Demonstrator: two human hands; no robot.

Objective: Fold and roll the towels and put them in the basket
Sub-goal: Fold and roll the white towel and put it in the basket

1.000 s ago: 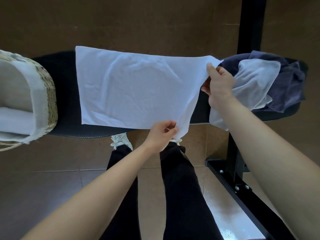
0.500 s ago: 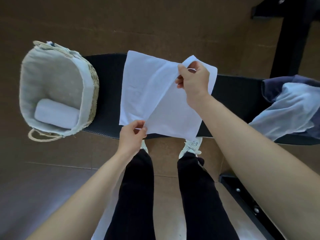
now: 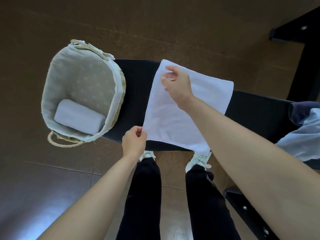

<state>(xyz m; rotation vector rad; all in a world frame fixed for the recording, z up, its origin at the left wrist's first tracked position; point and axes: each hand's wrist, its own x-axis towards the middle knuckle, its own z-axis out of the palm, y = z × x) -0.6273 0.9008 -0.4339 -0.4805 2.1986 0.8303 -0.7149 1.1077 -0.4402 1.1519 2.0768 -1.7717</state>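
A white towel (image 3: pixel 174 122), folded in half, lies across the black bench (image 3: pixel 136 94). My left hand (image 3: pixel 134 142) pinches the towel's near left corner at the bench's front edge. Over the far left corner, my right hand (image 3: pixel 178 84) has its fingers loosely spread and its fingertips touching the cloth. To the left, a lined wicker basket (image 3: pixel 119 94) stands on the bench end. One rolled white towel (image 3: pixel 79 116) lies inside it.
A heap of dark blue and pale blue towels (image 3: pixel 304 129) sits on the bench at the right edge. Black metal frame bars (image 3: pixel 304 70) rise at the far right and run along the floor (image 3: pixel 249 213). My legs and white shoes (image 3: pixel 199 158) stand below the bench.
The towel's right half was carried over to the left and laid down, so it is folded in half. My right hand has released its pinch on the corner.
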